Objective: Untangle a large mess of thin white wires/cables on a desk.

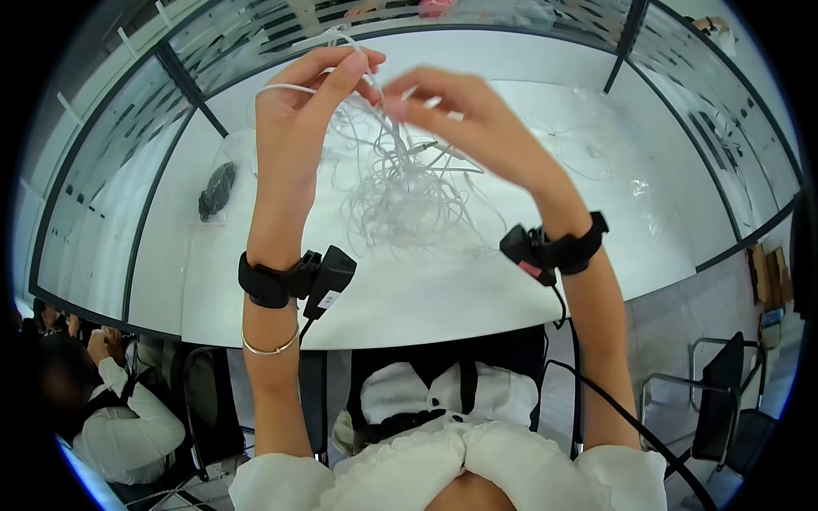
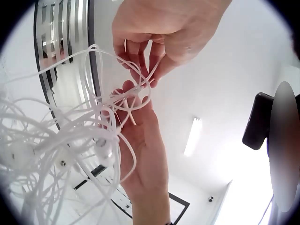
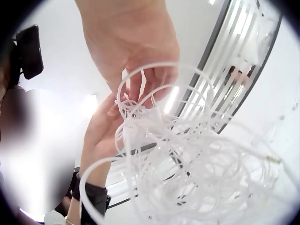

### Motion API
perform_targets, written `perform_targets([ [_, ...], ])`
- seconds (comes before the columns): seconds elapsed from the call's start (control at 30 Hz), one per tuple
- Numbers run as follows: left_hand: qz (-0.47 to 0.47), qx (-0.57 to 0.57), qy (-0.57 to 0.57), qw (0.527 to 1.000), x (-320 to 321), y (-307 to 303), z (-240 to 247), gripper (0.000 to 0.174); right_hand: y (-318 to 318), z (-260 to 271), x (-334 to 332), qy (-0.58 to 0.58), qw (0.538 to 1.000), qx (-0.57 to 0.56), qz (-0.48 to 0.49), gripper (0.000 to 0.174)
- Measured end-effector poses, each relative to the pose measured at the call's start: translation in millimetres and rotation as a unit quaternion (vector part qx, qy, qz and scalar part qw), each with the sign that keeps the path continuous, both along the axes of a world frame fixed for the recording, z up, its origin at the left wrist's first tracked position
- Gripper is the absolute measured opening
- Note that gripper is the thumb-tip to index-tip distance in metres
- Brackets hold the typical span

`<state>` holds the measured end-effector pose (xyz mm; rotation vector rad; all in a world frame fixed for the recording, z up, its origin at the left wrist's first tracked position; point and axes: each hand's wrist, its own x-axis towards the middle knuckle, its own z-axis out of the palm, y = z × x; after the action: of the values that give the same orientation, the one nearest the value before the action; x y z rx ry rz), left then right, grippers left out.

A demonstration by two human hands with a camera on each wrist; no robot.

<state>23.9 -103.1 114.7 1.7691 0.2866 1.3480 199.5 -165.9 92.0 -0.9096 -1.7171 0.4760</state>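
A white table (image 1: pixel 460 298) is filling the middle of the scene, and dark-framed glass partitions (image 1: pixel 102 196) are bordering it at left, right and far side. At the near left, a person in a white top (image 1: pixel 132 434) is sitting beyond the table's edge; at the near right, a black chair (image 1: pixel 720 400) is standing on the floor. A loose tangle of white cables (image 1: pixel 400 200) is occupying the space over the table's middle, its upper strands running up to both hands; whether its lower part is touching the tabletop cannot be told. The right hand (image 1: pixel 473 111), slightly blurred, is pinching strands between thumb and fingertips. The left hand (image 1: pixel 311 98) is clamping other strands between thumb and bent fingers, just beside the right, with one loop arching out leftward. A dark wrapped bundle (image 1: pixel 217 189) is lying at the table's left, well apart from the cables. Small black cameras (image 1: pixel 331 281) are riding on both wrists. A thin bracelet (image 1: pixel 271 349) is circling the left forearm. A metal plug (image 3: pixel 273 159) is tipping one cable.
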Motion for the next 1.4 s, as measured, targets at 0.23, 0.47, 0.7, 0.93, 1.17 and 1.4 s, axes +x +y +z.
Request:
perform_targets([
  [0.23,0.001,0.001,0.071,0.997,1.2,-3.2,-7.2,0.015,-5.6,-0.3,-11.4,-0.007,0.999,0.001,-0.040,0.023],
  [0.47,0.007,0.029,0.139,0.990,-2.4,-7.2,-32.5,0.017,-6.4,-6.4,-7.6,0.064,0.992,0.002,-0.112,0.022],
  [0.7,0.114,0.064,0.100,0.986,-10.1,11.7,-57.2,0.022,-4.1,-29.8,-2.7,0.171,0.976,-0.013,-0.136,0.028],
  [0.93,0.183,-0.071,-0.010,0.980,-3.7,14.1,-80.2,0.028,-3.2,-42.6,-22.3,0.139,0.985,-0.055,-0.089,0.023],
  [1.17,0.127,-0.106,-0.013,0.986,-15.7,24.4,-81.8,0.029,-4.4,-42.5,-21.2,0.197,0.977,-0.076,-0.040,0.024],
  [1.4,-0.090,-0.270,0.010,0.959,-11.5,11.2,-86.2,0.020,2.0,-47.5,-0.8,0.232,0.962,-0.095,-0.104,0.027],
])
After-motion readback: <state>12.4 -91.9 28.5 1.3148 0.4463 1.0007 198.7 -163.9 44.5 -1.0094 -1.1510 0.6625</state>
